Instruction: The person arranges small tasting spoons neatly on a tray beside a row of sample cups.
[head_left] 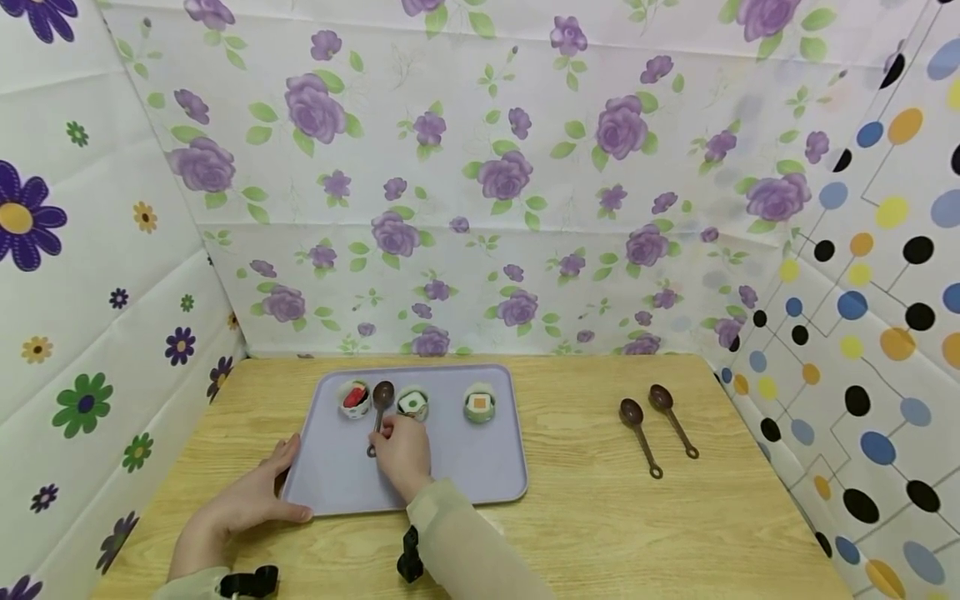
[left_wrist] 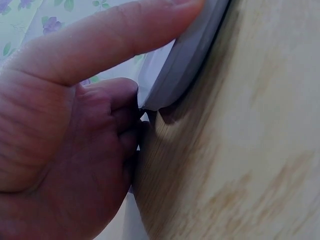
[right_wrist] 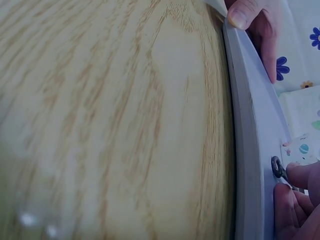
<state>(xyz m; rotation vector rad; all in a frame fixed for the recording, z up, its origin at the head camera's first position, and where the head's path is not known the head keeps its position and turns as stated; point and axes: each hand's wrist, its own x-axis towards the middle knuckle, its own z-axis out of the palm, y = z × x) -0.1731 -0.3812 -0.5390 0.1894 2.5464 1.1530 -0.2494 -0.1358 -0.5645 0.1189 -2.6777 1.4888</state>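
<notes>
A lilac tray [head_left: 472, 467] lies on the wooden table, with three small cups on it. The left cup [head_left: 355, 402] has a red topping, the middle cup [head_left: 413, 403] a white one with a green centre, the right cup [head_left: 479, 404] a white one with an orange square. My right hand [head_left: 405, 454] pinches the handle of a brown spoon [head_left: 383, 393], its bowl between the left and middle cups. The handle's ring end [right_wrist: 276, 166] shows in the right wrist view. My left hand [head_left: 251, 496] holds the tray's near left corner, thumb [left_wrist: 150, 25] along the front rim.
Two more brown spoons, one [head_left: 632, 412] left of the other [head_left: 662, 398], lie on the table [head_left: 585, 517] right of the tray. Patterned cloth walls [head_left: 450, 167] enclose the table at the back and both sides.
</notes>
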